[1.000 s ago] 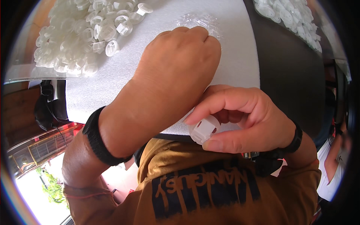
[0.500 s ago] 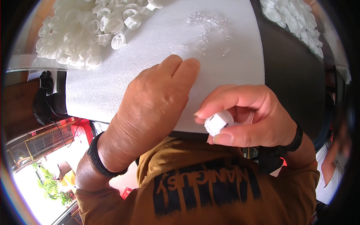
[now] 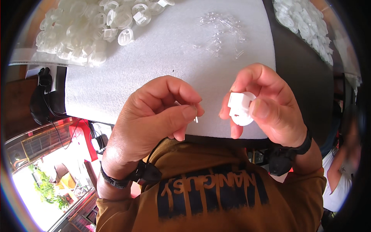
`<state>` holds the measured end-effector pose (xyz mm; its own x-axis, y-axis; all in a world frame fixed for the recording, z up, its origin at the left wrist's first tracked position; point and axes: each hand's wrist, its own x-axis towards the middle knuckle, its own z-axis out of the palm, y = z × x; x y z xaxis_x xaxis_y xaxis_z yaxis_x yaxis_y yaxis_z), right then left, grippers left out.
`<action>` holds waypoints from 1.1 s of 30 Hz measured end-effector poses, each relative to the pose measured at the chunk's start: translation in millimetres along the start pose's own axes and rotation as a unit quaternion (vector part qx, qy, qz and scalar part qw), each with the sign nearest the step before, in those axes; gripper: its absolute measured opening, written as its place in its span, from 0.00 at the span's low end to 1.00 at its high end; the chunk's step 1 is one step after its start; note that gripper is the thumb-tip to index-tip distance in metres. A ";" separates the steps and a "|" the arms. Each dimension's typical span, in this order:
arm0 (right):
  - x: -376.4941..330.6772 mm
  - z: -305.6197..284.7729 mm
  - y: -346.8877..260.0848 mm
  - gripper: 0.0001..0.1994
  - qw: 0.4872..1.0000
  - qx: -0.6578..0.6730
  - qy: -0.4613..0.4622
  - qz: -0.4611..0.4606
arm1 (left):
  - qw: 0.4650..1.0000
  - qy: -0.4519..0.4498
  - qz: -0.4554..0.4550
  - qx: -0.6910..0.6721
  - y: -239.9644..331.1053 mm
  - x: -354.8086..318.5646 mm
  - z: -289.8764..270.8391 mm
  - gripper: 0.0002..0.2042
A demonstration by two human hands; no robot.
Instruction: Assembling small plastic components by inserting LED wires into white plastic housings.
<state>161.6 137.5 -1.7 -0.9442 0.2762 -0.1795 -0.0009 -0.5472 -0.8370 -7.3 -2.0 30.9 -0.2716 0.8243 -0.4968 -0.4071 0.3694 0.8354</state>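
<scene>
While the left hand [image 3: 152, 112] pinches a thin pin [image 3: 196, 120] over the white surface [image 3: 154, 54], the right hand [image 3: 276, 116] clasps a white plastic fitting [image 3: 240, 105] close by; a light, steady grip should suit both.

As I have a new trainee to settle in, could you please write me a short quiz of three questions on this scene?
1. True or false: the right hand holds a white part.
2. Choose one. The loose clear pins lie:
A) on the shirt
B) on the white mat
C) on a wristband
3. Fill in the blank: the left hand pinches a thin piece between finger and ____.

Key:
1. True
2. B
3. thumb
</scene>
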 end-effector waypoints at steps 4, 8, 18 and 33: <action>1.3 -0.6 1.4 0.17 1.000 -0.013 -0.008 -0.010 | 0.999 -0.016 0.013 -0.036 -6.9 1.9 -2.4 0.05; 2.1 -0.7 4.9 0.15 0.999 0.001 -0.003 -0.032 | 0.997 -0.035 0.025 -0.064 -12.9 -0.2 0.3 0.07; 3.3 0.3 2.2 0.23 1.000 0.030 0.000 -0.003 | 0.996 -0.007 0.082 -0.035 -17.9 -1.1 5.7 0.07; -0.8 1.5 -2.0 0.27 0.999 0.010 0.002 0.035 | 0.988 0.039 0.151 0.001 -19.0 -7.5 16.0 0.06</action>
<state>161.8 137.2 0.9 -0.9411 0.2387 -0.2397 0.0594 -0.5809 -0.8118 16.4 -8.3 22.5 -0.4468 0.8616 -0.2409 -0.2953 0.1122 0.9488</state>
